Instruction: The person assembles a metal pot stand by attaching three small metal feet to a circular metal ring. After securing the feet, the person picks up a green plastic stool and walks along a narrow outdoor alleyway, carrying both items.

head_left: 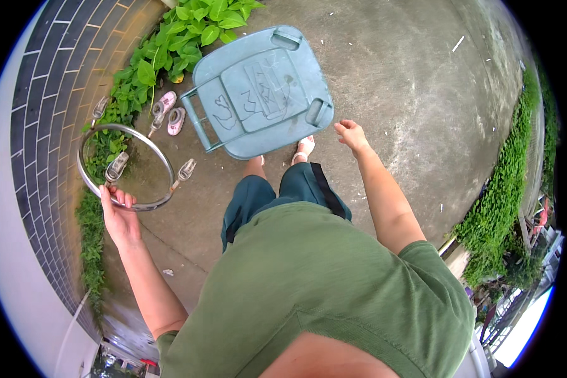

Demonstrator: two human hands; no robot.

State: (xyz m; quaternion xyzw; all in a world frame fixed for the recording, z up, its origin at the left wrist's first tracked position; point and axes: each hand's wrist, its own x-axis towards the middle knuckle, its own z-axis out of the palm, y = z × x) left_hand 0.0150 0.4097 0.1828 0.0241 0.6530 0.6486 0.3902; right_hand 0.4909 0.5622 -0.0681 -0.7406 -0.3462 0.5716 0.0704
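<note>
On the left, my left hand [121,217] is closed around the near rim of a round clip hanger [164,157], a shiny metal hoop with several clips hanging from it. One clip [116,167] is just above my fingertips, and another clip [186,169] sticks out from the hoop's right side. My right hand [349,135] is at the right of a wheeled rubbish bin [271,88], fingers loosely bent and apart, holding nothing. The bin's grey-green lid is down, with scratched drawings on it. A small gap separates my right hand from the bin.
Two small pink shoes [176,121] lie between the hoop and the bin. Leafy plants [164,50] grow along the tiled wall [50,113] on the left. A strip of greenery [507,195] borders the concrete ground [409,94] on the right.
</note>
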